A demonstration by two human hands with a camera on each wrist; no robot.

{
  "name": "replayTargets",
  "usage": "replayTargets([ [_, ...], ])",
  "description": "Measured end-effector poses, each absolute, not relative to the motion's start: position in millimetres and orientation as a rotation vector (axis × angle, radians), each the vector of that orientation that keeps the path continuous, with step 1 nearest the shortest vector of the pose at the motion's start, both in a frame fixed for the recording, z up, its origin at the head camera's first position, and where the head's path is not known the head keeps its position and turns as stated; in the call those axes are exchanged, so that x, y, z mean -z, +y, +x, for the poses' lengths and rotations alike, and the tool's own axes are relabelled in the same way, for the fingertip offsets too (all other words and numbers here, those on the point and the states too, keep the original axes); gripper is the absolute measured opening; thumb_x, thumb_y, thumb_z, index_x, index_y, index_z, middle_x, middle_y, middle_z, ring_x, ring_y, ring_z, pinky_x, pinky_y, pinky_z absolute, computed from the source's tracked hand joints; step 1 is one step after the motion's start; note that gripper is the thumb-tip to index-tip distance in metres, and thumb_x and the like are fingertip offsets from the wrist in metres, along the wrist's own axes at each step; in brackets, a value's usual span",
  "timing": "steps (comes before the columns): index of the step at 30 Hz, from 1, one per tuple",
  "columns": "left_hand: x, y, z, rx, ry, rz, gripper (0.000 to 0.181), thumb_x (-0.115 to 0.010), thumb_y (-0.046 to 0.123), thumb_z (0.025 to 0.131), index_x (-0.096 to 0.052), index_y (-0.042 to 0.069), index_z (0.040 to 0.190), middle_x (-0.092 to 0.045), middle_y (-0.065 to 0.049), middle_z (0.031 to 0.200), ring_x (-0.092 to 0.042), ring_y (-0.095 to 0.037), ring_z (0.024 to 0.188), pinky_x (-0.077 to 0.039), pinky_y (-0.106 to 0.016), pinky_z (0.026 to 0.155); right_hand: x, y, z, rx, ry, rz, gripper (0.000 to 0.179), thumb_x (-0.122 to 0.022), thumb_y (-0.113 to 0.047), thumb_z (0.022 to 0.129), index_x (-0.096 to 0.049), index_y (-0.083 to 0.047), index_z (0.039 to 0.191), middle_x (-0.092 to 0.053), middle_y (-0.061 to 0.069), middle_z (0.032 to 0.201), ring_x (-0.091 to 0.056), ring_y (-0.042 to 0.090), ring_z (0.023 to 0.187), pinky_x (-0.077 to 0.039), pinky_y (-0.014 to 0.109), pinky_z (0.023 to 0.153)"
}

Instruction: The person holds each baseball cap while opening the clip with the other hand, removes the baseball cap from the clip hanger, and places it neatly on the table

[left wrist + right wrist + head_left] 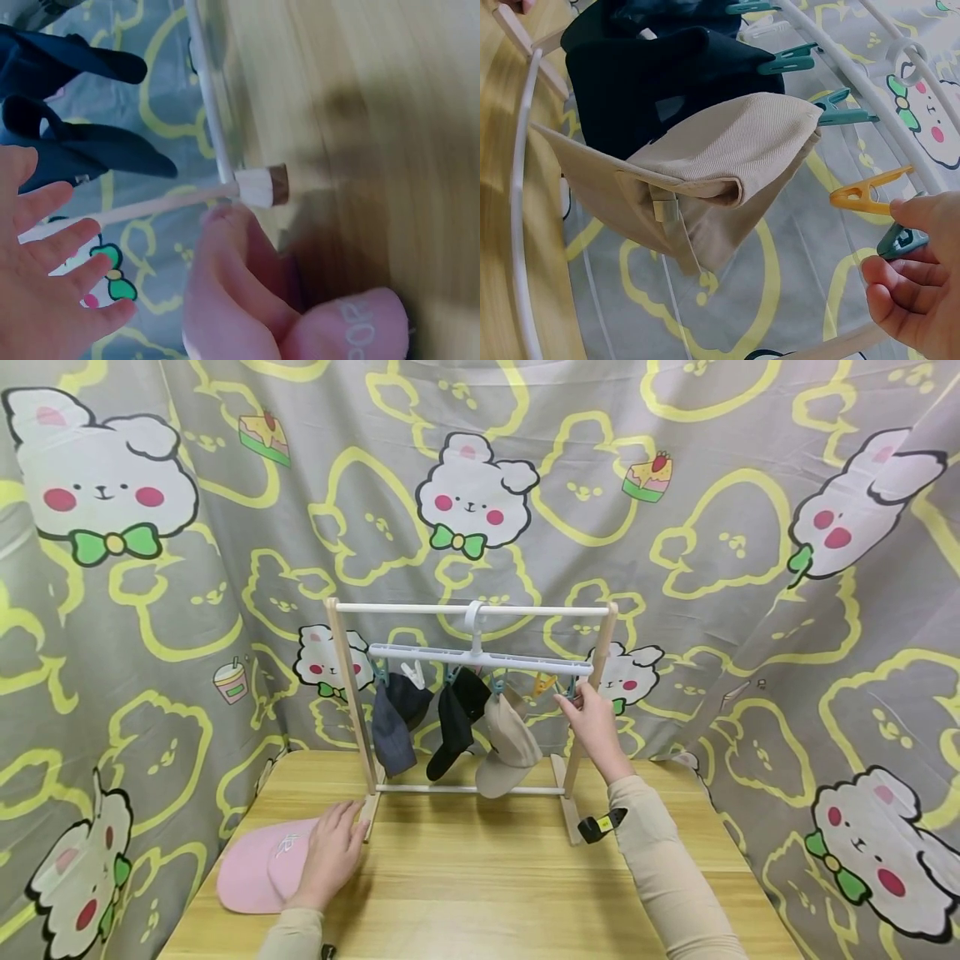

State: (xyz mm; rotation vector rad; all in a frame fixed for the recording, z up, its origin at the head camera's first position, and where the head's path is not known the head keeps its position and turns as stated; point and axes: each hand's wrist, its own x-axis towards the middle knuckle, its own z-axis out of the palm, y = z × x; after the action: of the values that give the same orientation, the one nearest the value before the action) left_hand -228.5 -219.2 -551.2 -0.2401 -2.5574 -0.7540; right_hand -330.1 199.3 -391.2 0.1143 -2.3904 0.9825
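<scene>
My right hand (596, 731) pinches a teal clothespin (901, 241) at the right end of a white clip hanger (517, 662). Next to it hangs an orange clothespin (870, 193) with nothing in it. A beige cap (510, 747), a black cap (453, 727) and a dark blue-grey cap (393, 735) hang from teal clothespins further left. A white clothespin (413, 675) holds nothing. On the table, a pink cap (255, 868) lies at the left; my left hand (333, 852) is at its right side, fingers extended. Whether the hand touches the cap, I cannot tell.
The hanger hooks over the top bar (405, 608) of a wooden rack with a white lower bar (427, 789), standing on a wooden table (465, 877). Grey curtains (585, 552) with rabbit prints surround it. A black wrist camera (600, 825) sits at my right sleeve.
</scene>
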Motion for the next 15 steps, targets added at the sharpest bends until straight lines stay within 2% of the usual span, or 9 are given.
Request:
replayTargets([
  [7, 546, -209, -233, 0.733, -2.432, -0.308, 0.033, -0.064, 0.013, 0.092, -0.064, -0.001, 0.122, -0.062, -0.024, 0.124, -0.053, -0.043, 0.12, -0.037, -0.06, 0.102, 392, 199, -331, -0.965, -2.381, 0.102, 0.027, -0.067, -0.025, 0.093, -0.057, -0.001, 0.089, -0.071, 0.018, 0.079, -0.064, 0.026, 0.06, -0.046, 0.028, 0.055],
  [15, 543, -198, -236, 0.748, -2.414, -0.337, 0.03, -0.065, 0.013, 0.092, -0.065, 0.001, 0.12, -0.066, -0.021, 0.12, -0.059, -0.042, 0.113, -0.04, -0.06, 0.099, 392, 199, -331, -0.943, -2.384, 0.104, 0.029, -0.066, -0.028, 0.094, -0.055, -0.001, 0.088, -0.07, 0.018, 0.08, -0.064, 0.027, 0.062, -0.047, 0.032, 0.057],
])
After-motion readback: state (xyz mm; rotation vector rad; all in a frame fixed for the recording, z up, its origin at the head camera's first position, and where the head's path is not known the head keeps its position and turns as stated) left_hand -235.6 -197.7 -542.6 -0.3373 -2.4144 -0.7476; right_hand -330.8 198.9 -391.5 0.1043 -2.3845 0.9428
